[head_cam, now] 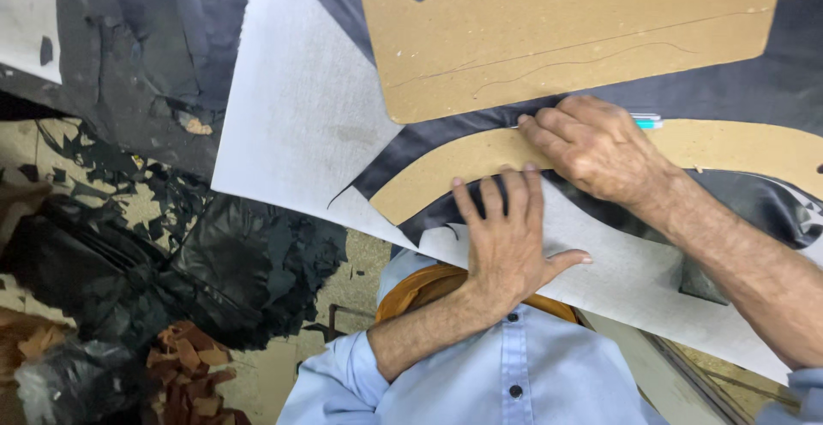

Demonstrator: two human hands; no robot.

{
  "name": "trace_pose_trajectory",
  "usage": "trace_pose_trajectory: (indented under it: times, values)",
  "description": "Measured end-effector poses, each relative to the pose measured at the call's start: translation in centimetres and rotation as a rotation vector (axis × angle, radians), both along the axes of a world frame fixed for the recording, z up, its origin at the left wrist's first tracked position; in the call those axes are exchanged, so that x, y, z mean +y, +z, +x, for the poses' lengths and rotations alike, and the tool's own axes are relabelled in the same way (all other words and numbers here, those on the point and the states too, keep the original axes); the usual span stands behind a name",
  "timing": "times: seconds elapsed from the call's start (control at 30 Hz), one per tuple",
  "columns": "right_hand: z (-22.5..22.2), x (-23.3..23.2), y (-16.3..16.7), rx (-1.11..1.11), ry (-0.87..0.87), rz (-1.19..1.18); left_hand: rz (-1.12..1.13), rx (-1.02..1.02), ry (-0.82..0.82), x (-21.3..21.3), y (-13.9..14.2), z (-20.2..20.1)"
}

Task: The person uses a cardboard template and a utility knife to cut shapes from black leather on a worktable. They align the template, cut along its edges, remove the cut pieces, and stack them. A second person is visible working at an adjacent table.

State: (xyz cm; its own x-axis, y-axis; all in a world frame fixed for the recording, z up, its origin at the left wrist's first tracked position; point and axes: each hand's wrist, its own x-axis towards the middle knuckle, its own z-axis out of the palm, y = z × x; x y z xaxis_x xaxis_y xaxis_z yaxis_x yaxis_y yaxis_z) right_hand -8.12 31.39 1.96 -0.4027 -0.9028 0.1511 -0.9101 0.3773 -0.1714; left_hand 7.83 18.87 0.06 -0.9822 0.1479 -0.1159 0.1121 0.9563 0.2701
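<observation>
We see no packages, labels, signs or screens here: only plain, unmarked materials lie across the tabletop and the floor beside it.

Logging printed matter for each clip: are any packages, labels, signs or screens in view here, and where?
None in view: no package, label, sign or screen.
Nearest to a package: black plastic bags on the floor at left, crumpled, unmarked.
The curved cardboard template under the left hand and right hand is plain tan; the large cardboard template above bears only thin pen lines.
</observation>
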Motion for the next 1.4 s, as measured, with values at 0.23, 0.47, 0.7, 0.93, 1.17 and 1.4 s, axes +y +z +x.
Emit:
trace_pose_trajectory:
  times: [0.23, 0.47, 0.7, 0.93, 1.17, 1.4]
  values:
    - [0.2, 1.1, -1.2, 0.047, -0.034, -0.067, -0.104, 0.05, -0.238, 3.0, -1.4, -2.3]
    - [-0.5, 12.2, 0.8, 0.091, -0.217, 0.073, -0.157, 0.159, -0.222, 3.2, -1.3, -2.4]
    - [0.2, 13.9, 0.2, 0.093, -0.25, 0.019, -0.012, 0.056, -0.267, 7.6, 0.8, -4.3]
    - [0.1, 14.1, 0.0, 0.171, -0.257, 0.008, -0.131, 0.074, -0.453, 12.3, 0.5, -5.9]
    - [1.3, 23.2, -0.9, 0.24, -0.37, 0.094, -0.183, 0.03, -0.455, 13.4, 0.9, -6.4]
    - [3.6, 31.5, -0.4, 0.205, -0.562, 0.124, -0.172, -0.07, -0.466, 14.1, 1.7, -7.1]
